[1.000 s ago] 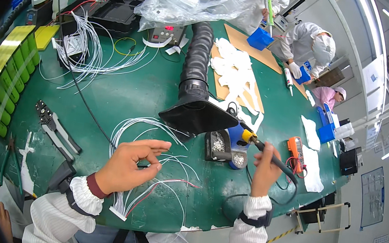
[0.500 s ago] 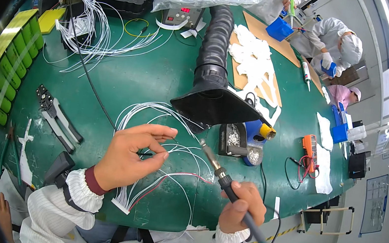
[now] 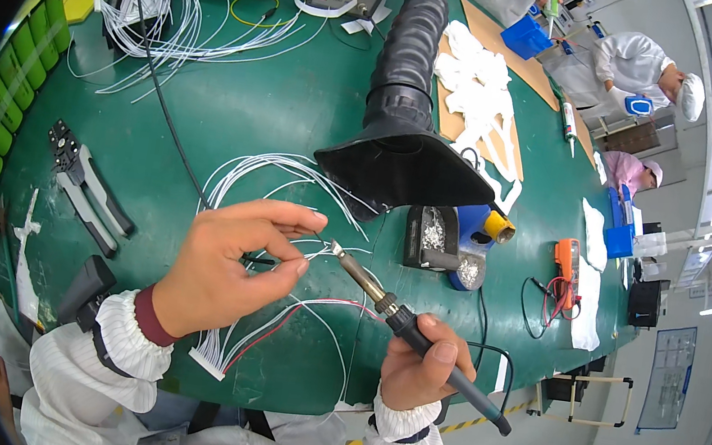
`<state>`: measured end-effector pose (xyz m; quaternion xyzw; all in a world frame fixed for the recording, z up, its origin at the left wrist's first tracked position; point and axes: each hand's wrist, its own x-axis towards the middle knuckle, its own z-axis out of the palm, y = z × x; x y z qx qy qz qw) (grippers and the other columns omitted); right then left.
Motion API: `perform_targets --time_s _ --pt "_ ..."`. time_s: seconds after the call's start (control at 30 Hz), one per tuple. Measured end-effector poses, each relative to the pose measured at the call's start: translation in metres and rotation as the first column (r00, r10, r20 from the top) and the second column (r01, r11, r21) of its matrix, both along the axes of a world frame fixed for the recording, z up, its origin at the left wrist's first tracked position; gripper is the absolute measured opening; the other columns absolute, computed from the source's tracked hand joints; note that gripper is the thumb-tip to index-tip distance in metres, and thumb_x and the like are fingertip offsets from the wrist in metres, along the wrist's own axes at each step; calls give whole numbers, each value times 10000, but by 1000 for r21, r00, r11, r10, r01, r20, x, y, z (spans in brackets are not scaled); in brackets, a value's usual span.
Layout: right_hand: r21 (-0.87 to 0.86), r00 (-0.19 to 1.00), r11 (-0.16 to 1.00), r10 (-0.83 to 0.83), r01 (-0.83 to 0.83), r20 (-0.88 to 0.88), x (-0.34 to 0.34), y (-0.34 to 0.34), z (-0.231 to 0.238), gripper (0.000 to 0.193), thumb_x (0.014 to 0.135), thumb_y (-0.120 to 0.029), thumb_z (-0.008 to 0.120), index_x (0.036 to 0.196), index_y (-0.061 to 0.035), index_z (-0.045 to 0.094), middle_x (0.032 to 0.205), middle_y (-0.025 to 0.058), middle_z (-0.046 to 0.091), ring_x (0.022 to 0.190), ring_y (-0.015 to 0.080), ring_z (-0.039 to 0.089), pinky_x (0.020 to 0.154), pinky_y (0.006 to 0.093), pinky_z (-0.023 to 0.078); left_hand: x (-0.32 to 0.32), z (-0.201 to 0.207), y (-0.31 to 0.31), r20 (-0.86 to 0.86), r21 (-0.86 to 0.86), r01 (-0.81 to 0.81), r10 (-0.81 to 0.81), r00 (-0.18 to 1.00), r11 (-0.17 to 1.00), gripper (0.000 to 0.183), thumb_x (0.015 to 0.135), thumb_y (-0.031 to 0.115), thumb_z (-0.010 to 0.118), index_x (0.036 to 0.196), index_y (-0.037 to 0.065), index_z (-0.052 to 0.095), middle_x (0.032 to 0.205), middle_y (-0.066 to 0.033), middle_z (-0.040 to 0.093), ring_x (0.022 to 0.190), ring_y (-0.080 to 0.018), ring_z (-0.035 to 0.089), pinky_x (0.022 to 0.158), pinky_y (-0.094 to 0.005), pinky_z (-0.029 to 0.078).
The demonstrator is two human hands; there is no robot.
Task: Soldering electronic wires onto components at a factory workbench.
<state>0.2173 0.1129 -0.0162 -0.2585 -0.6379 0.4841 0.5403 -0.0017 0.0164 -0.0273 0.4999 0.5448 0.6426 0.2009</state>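
My right hand (image 3: pixel 422 368) grips a soldering iron (image 3: pixel 404 322) by its dark handle, the metal shaft angled up and left. Its silvery tip (image 3: pixel 337 250) is right beside the dark end of a thin black wire. That black wire (image 3: pixel 171 128) runs down from the upper left into my left hand (image 3: pixel 234 262), whose thumb and fingers are curled round it. A short black piece shows between those fingers, partly hidden. Under and around my left hand lies a bundle of white wires (image 3: pixel 277 166) with one red wire, ending at a white connector (image 3: pixel 207 364).
A black fume-extraction hose (image 3: pixel 406 57) with a wide hood hangs ahead. Right of it stand a soldering stand (image 3: pixel 471 230) and a tip cleaner (image 3: pixel 434 234). Wire strippers (image 3: pixel 88 185) and a green battery pack (image 3: pixel 16 84) lie left; an orange multimeter (image 3: pixel 566 261) lies right. Co-workers are beyond.
The soldering iron has moved left and up, bringing its tip to the black wire's end by my left hand. My left hand has stayed nearly in place; the whole view has shifted slightly.
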Motion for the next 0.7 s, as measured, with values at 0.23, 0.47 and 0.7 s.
perform_targets --time_s 0.23,0.47,0.7 --pt "-31 996 997 -70 72 55 -4 -5 3 478 927 -439 680 886 37 684 745 155 648 484 159 546 445 276 472 0 -1 0 6 3 5 -5 1000 1000 78 799 -65 705 866 -26 715 1230 -191 707 1079 -287 724 975 -387 572" --pt "-29 998 998 -50 52 45 -2 -3 1 478 949 -428 660 896 47 678 758 153 635 500 157 544 453 266 473 0 0 0 2 -11 10 -10 1000 1000 68 797 -54 712 858 -23 715 1217 -181 716 1053 -279 730 957 -383 577" --pt "-15 999 999 -50 50 12 -5 -3 0 471 964 -409 654 898 56 679 756 156 639 501 164 551 450 258 468 -1 -2 -1 -1 -5 9 -9 1000 1000 65 800 -50 717 856 -18 710 1212 -181 718 1049 -282 732 945 -385 580"
